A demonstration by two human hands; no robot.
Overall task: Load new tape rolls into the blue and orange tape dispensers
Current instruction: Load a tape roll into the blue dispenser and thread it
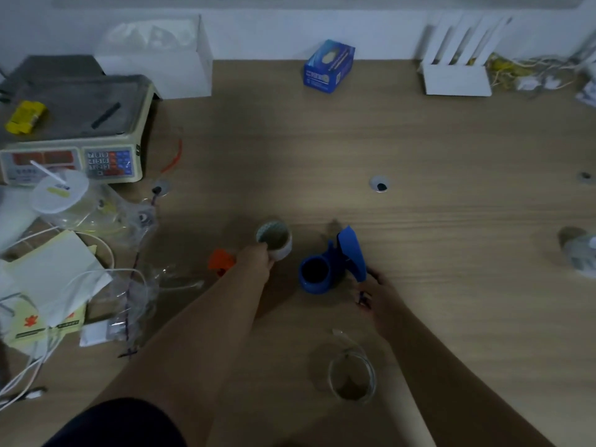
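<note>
The blue tape dispenser stands on the wooden table near the middle, its round hub empty and its blade arm raised. My right hand grips its handle at the right end. My left hand pinches the near rim of a white tape roll that rests on the table just left of the blue dispenser. Part of the orange tape dispenser shows left of my left wrist; my forearm hides the remainder. A clear tape roll lies near the table's front, between my forearms.
A weighing scale stands at the back left, with plastic bags, cables and papers in front of it. A blue box and a white rack sit along the back wall. Another clear roll lies at the right edge.
</note>
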